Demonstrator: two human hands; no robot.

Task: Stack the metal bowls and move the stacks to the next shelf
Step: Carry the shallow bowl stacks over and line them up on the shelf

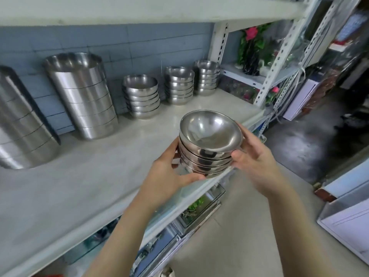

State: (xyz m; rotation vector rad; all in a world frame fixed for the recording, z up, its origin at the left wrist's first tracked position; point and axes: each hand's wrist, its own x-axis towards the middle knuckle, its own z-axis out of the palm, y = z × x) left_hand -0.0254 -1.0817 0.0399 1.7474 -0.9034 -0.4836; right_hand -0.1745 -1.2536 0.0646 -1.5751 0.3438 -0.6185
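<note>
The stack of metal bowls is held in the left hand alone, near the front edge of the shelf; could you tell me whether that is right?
Not quite: it is held in both hands, not the left alone. The head view shows the left hand and the right hand holding opposite sides of the stack of metal bowls, near the front edge of the shelf.

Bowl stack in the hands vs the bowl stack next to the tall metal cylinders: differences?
The held stack is lifted, gripped between left hand and right hand, and tilted; the shelf stack stands upright on the shelf, untouched. The held stack is at the front edge; the shelf stack by the back wall. Both: nested shiny metal bowls.
</note>
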